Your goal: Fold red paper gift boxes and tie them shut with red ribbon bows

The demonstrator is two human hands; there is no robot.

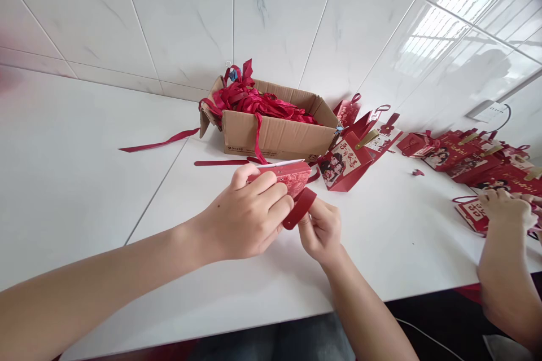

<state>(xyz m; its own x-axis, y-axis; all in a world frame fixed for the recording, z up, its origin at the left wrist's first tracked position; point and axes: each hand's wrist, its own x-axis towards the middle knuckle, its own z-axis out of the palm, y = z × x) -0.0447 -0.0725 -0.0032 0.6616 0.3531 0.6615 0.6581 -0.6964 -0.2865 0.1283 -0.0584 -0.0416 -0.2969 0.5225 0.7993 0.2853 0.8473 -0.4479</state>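
Your left hand (256, 215) gripped a small red box (298, 177), which sat at eleven o'clock from your right hand (324, 228). Your right fingers pinched a red strap (301, 207). Past your hands, a brown carton (279, 134) of red ribbons (265, 104) stood at twelve o'clock, and another person's hand (508, 211) was at three o'clock

"What print can you read on the cardboard box (282, 134), mid-frame?"

"Along its lower front you get a dark "www.", its remainder too small to make out, and a "2" near the right corner."

"And right of centre?"

"The upright gift box (344, 164) shows you large Chinese characters, 家 and 喜 among them."

"Far right?"

"You see gold script, apparently "Wedding", on a red box (449, 145); below it, a smaller box (471, 215) seems to bear 囍."
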